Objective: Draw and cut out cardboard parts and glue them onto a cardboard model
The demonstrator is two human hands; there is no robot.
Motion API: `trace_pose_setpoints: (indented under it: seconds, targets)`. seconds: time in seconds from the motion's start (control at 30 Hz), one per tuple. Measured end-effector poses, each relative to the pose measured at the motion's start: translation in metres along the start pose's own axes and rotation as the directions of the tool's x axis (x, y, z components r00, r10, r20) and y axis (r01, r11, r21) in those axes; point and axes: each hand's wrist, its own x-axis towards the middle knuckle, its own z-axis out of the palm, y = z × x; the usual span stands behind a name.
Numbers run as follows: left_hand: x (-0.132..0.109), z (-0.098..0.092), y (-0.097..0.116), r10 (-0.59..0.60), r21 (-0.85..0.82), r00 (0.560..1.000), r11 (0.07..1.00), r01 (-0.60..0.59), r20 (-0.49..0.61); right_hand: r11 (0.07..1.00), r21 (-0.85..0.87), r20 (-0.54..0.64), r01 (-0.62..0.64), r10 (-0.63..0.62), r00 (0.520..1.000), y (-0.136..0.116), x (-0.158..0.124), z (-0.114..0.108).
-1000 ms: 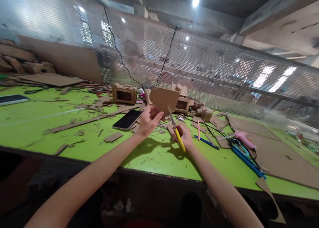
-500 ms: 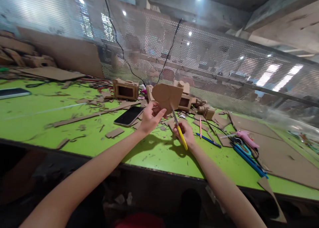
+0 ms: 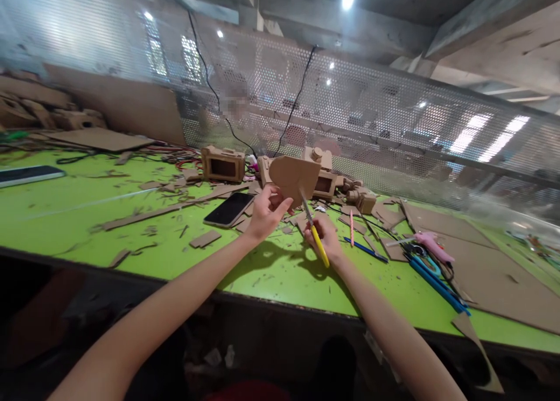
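My left hand (image 3: 265, 214) is closed on the lower edge of a rounded brown cardboard piece (image 3: 292, 176) and holds it upright above the green table (image 3: 70, 205). My right hand (image 3: 324, 237) grips yellow-handled scissors (image 3: 315, 237). Their blades point up into the bottom edge of the cardboard piece, right beside my left fingers.
A black phone (image 3: 228, 209) lies left of my hands, and another phone (image 3: 27, 175) at the far left. Cardboard camera models (image 3: 221, 163) stand behind. Scraps, a pink pen (image 3: 350, 228), a blue pen (image 3: 365, 249), a pink glue gun (image 3: 431, 244) and cardboard sheets (image 3: 490, 272) lie right. A perforated screen (image 3: 371, 121) backs the table.
Both hands have stayed together with the cardboard and scissors. The view has shifted slightly; the scissors remain at the cardboard's lower edge.
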Motion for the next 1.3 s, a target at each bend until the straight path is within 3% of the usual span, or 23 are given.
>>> trace_pose_setpoints:
  seconds: [0.53,0.83,1.03,1.3]
  targets:
    - [-0.002,0.002,0.003,-0.01,-0.001,0.999,1.0,0.01,0.033,0.997,0.029,0.021,0.07,-0.071,0.997,0.008,0.002,-0.003]
    - [-0.002,0.003,0.005,0.003,-0.007,0.999,1.0,-0.003,0.043,0.997,0.057,0.0,0.044,-0.044,0.999,0.016,0.005,0.0]
    - [-0.002,0.004,0.01,-0.005,-0.038,0.999,0.999,0.007,0.053,0.983,0.182,0.06,0.009,-0.02,0.998,0.0,0.003,-0.007]
    - [-0.003,0.006,0.015,-0.027,-0.061,0.997,0.998,0.031,0.067,0.915,0.396,0.199,-0.083,0.003,0.98,0.0,0.004,-0.012]
